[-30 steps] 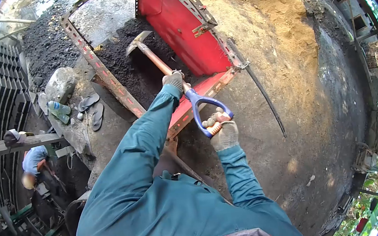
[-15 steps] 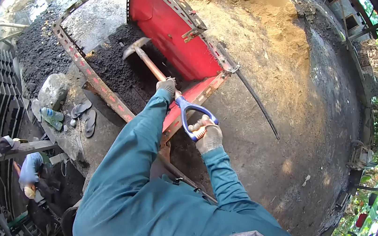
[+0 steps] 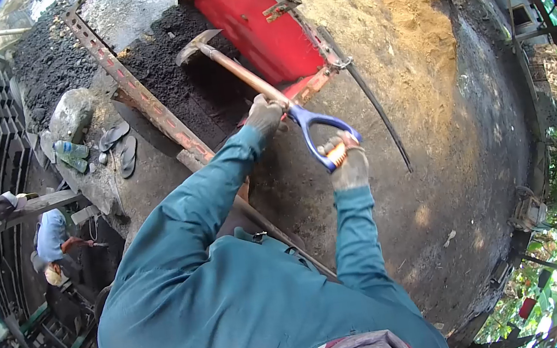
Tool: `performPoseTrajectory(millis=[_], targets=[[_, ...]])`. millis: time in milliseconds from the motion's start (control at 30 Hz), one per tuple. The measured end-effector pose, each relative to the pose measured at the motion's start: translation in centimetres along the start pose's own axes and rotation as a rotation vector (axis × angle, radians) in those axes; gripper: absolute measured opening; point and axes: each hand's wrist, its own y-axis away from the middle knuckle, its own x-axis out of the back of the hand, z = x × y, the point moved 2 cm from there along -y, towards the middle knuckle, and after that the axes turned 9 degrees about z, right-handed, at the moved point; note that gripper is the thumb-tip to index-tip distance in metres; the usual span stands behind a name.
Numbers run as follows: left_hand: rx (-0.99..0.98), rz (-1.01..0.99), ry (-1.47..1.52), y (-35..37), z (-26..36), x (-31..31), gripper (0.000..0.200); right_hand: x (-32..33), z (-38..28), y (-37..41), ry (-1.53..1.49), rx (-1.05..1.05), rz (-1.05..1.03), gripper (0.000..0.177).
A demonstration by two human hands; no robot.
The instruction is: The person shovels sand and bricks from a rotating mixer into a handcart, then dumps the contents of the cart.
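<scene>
While right hand [image 3: 349, 165] clasps shovel [image 3: 245, 75] by its grip [image 3: 337, 155], left hand [image 3: 264, 116] wraps shaft [image 3: 230, 65] at ten o'clock from it. Shovel slants toward eleven, blade [image 3: 197, 43] at dark heap [image 3: 172, 76], contact unclear. From left hand: red panel [image 3: 254, 31] at twelve, black pole [image 3: 376, 106] at three, slippers [image 3: 127, 156] at nine, bottle [image 3: 71, 149] just beyond, sand [image 3: 405, 12] farther off at two.

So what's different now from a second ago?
The shovel seems pulled back a little toward the person. The left hand, on its shaft, has come from over the inside of the red bin to its near edge; the right hand, on the blue grip, came back too. Nothing was grabbed or let go. The bottle and sandals stayed put.
</scene>
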Motion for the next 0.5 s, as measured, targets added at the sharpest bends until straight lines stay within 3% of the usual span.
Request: performPoseTrajectory(millis=[33,67,100,133,167,200,233,333,367,400,433,500], targets=[[-0.093,-0.038,-0.125,0.7,-1.1,0.2,0.036,0.4,0.2,-1.0,-0.049,-0.031,-0.001,0.035],[-0.201,-0.207,-0.046,1.4,-3.1,0.3,0.036,0.6,0.1,-1.1,-0.065,0.008,-0.058,0.037],[-0.185,-0.331,0.003,3.6,-4.4,1.1,0.035,1.2,0.0,-0.5,-0.063,-0.082,-0.138,0.038],[-0.161,-0.453,0.05,6.0,-5.5,1.8,0.034,2.5,-0.5,1.0,-0.064,-0.169,-0.209,0.04],[-0.014,-0.532,0.067,10.0,-5.3,3.1,0.033,4.3,-0.9,2.7,-0.068,-0.25,-0.279,0.042],[0.078,-0.558,0.063,12.9,-6.3,4.2,0.027,7.7,-0.8,4.3,0.036,-0.18,-0.297,0.055],[0.167,-0.579,0.062,15.2,-7.8,5.4,0.024,11.7,-0.4,5.1,0.256,-0.183,-0.26,0.051],[0.239,-0.504,-0.127,18.5,-16.5,8.2,0.029,30.4,7.1,5.3,0.919,-0.156,-0.062,0.039],[0.262,-0.457,-0.232,19.2,-19.4,8.7,0.033,38.1,10.3,5.2,1.312,-0.024,-0.125,0.031],[0.247,-0.398,-0.312,20.0,-21.7,8.4,0.034,40.1,10.7,6.9,1.714,-0.168,-0.217,0.039],[0.241,-0.336,-0.387,21.1,-24.0,8.1,0.035,49.8,16.8,5.6,1.473,-0.584,-0.152,0.05],[0.236,-0.218,-0.473,24.7,-27.3,6.5,0.037,46.6,12.9,12.4,1.599,-0.312,-0.324,0.055]])
